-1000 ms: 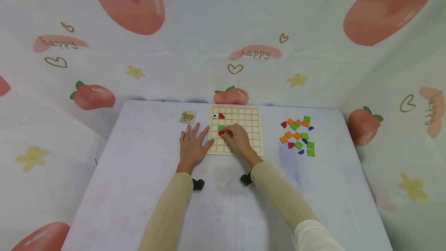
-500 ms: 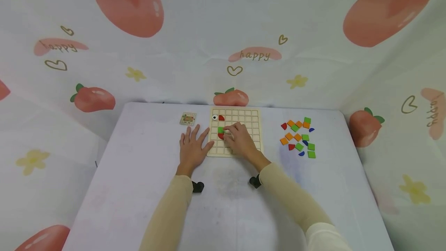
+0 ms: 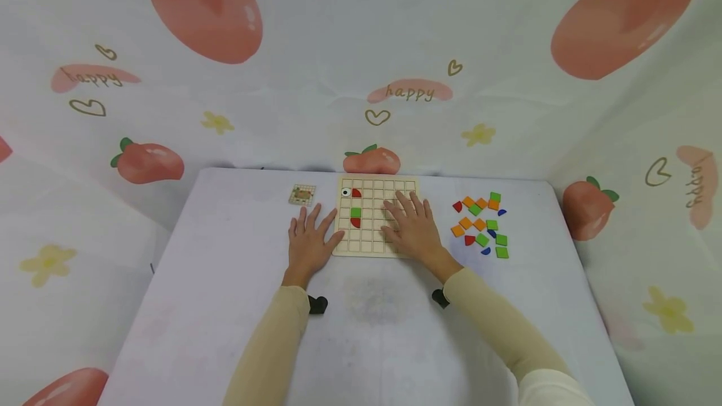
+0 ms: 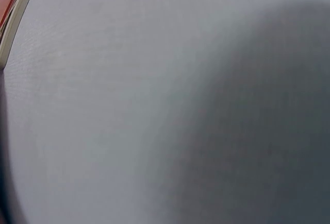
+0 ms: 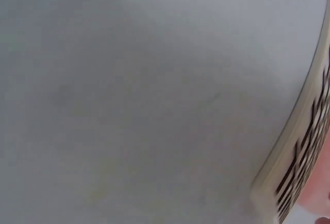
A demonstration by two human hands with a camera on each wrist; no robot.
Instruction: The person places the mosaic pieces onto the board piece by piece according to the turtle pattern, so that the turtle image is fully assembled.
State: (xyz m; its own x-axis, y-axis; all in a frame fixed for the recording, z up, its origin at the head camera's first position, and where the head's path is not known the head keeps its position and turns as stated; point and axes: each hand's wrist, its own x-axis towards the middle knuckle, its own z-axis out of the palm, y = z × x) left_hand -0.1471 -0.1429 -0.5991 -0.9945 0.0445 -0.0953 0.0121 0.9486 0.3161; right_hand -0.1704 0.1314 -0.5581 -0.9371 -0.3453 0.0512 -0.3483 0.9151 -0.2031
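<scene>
A square wooden grid board (image 3: 372,246) lies near the back of the table. Its left part bears a white eye tile (image 3: 346,192), a red quarter-round tile (image 3: 356,193), a green square tile (image 3: 356,212) and, just below that, another red quarter-round tile (image 3: 356,223). My left hand (image 3: 309,246) lies flat with fingers spread on the table, its thumb at the board's left edge. Over the board's right half is my right hand (image 3: 416,230), fingers loosely spread and holding nothing. Both wrist views show mostly tablecloth, with the board's edge (image 5: 289,157) at one side.
Right of the board lies a loose group of orange square tiles (image 3: 479,225), green square tiles (image 3: 501,240), red tiles (image 3: 470,240) and blue half-round tiles (image 3: 502,212). A small pattern card (image 3: 303,194) sits left of the board. A patterned cloth wall rises behind the table.
My right hand has let go of the lower red tile, which stays on the board below the green one. It has moved right with fingers spreading. My left hand stays in place.
</scene>
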